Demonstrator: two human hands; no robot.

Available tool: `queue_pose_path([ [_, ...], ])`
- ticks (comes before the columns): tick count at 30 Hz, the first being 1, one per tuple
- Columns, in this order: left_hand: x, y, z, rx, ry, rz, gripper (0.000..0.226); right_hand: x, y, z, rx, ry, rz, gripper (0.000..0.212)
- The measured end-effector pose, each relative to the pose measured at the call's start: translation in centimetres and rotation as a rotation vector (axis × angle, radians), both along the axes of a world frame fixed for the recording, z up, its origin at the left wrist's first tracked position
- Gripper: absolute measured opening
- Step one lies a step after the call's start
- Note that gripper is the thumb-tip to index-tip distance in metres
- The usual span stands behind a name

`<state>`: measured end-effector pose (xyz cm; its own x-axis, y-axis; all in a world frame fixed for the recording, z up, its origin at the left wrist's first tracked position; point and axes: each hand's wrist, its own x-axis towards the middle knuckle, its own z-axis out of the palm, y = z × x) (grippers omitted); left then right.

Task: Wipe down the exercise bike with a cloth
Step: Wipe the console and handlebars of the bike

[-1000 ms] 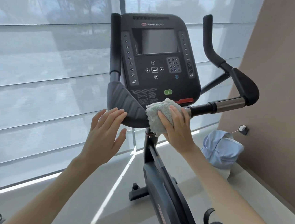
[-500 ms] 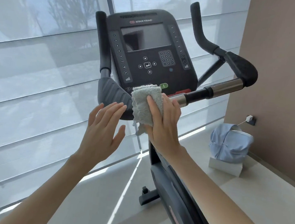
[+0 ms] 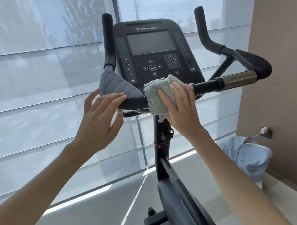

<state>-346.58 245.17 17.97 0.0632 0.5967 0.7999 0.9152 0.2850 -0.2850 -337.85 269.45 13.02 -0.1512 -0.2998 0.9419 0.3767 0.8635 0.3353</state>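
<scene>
Wiping handlebar (image 3: 136, 103) centre: right hand's (image 3: 180, 111) flat fingers press cloth (image 3: 156, 93). Left hand (image 3: 98, 120) open, fingertips (image 3: 122, 96) touching elbow pad (image 3: 115, 87). Next, likely sweep cloth padward.

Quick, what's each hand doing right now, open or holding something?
Left hand: open, holding nothing, beside the pad.
Right hand: open, flat, pressing the cloth on the handlebar.
</scene>
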Motion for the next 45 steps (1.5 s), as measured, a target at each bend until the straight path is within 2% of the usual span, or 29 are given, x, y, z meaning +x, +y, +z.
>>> queue_pose_path([
  [3, -0.1, 0.1, -0.4, 0.016, 0.001, -0.013, 0.036, 1.7, 2.4, 0.0, -0.050, -0.026, -0.017, 0.043],
  [7, -0.3, -0.1, -0.3, 0.004, -0.027, -0.045, 0.037, 3.6, 3.0, 0.3, -0.137, -0.049, 0.042, 0.052],
  [10, -0.6, -0.4, 0.0, -0.010, -0.052, -0.068, 0.037, 4.2, 0.9, 1.3, -0.249, 0.035, 0.168, 0.052],
  [14, -1.3, -1.0, 1.0, -0.048, -0.090, -0.079, 0.039, 2.7, -3.9, 4.6, -0.268, 0.053, 0.269, 0.050],
  [18, -2.4, -1.4, 3.4, -0.100, -0.154, -0.051, 0.042, 0.1, -7.4, 7.1, -0.366, -0.083, 0.233, 0.046],
  [22, -2.8, -1.5, 5.7, -0.163, -0.208, -0.052, 0.044, -0.5, -8.5, 7.8, -0.483, -0.359, 0.111, 0.045],
  [25, -2.9, -1.1, 6.1, -0.221, -0.201, -0.084, 0.043, 0.1, -7.9, 8.3, -0.538, -0.495, 0.126, 0.042],
  [30, -2.9, 0.1, 5.7, -0.265, -0.184, -0.112, 0.041, 2.4, -5.5, 8.3, -0.535, -0.598, 0.195, 0.051],
  [34, -2.8, 0.4, 5.5, -0.254, -0.198, -0.121, 0.040, 3.7, -2.5, 8.3, -0.523, -0.617, 0.184, 0.042],
  [38, -2.1, 1.4, 5.5, -0.239, -0.191, -0.157, 0.039, 4.9, 0.3, 8.1, -0.620, -0.576, 0.181, 0.037],
  [42, 0.3, 3.9, 5.5, -0.252, -0.151, -0.171, 0.039, 6.9, 2.2, 8.8, -0.938, -0.294, 0.232, 0.030],
  [45, 2.4, 6.2, 5.5, -0.286, -0.123, -0.150, 0.036, 8.7, 2.9, 8.7, -0.873, -0.123, 0.141, 0.036],
])
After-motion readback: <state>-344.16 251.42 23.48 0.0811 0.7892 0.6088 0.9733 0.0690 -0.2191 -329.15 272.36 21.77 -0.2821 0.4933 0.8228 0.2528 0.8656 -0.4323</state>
